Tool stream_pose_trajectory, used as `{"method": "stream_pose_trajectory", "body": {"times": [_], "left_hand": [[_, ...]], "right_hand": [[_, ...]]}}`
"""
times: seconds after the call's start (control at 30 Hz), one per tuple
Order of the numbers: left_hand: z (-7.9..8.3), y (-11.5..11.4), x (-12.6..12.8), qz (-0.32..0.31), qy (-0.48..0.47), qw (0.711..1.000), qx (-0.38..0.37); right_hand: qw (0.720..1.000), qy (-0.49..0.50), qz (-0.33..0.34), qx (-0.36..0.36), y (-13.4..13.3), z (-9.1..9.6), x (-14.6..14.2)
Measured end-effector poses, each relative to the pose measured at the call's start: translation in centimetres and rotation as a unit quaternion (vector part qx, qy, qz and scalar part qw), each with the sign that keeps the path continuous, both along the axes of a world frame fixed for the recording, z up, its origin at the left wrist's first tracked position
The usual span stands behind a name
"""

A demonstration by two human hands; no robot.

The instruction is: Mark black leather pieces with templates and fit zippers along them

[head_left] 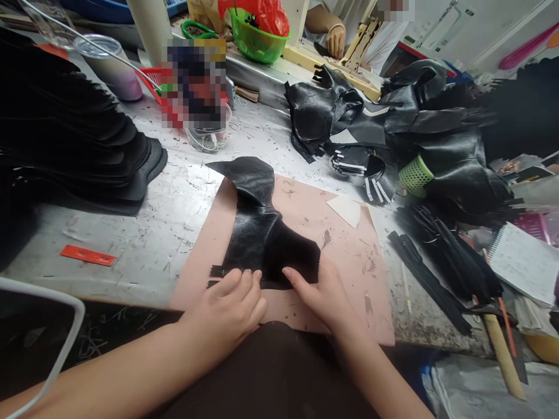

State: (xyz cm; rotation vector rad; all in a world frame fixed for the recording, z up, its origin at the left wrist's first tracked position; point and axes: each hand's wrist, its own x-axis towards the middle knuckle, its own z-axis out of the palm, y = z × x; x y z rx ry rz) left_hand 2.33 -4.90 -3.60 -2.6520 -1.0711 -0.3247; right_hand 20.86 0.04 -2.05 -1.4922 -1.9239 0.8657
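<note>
A shiny black leather piece (261, 224) lies on a pinkish work mat (349, 256) in front of me. My left hand (229, 311) rests at its near left edge, fingers curled and pressed down on the fringed strip there. My right hand (323, 294) lies at the near right edge, fingers together and pressing on the leather. Whether either hand pinches the edge or only presses on it I cannot tell.
A tall stack of black cut pieces (74, 139) fills the left. Heaped black leather parts (432, 128), black strips (441, 262) and a green mesh cup (416, 176) crowd the right. An orange tag (87, 255) lies near left. Another person's hand (336, 41) works across the table.
</note>
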Motion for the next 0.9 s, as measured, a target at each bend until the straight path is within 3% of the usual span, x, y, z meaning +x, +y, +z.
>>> {"method": "stream_pose_trajectory", "body": {"times": [0.4, 0.57, 0.73, 0.9], "left_hand": [[0.1, 0.0, 0.0, 0.015, -0.002, 1.000, 0.004], [0.4, 0.4, 0.5, 0.066, -0.016, 0.998, -0.002], [0.7, 0.9, 0.9, 0.044, -0.014, 0.998, 0.034], [0.3, 0.7, 1.1, 0.048, -0.011, 0.999, -0.011]], "right_hand": [[0.999, -0.029, 0.002, -0.016, 1.0, -0.1, -0.1], [0.999, -0.032, 0.000, -0.022, 0.9, -0.2, 0.0], [0.999, -0.024, 0.010, -0.027, 0.8, -0.1, 0.2], [0.999, -0.015, 0.015, -0.038, 0.7, 0.0, 0.2]]}}
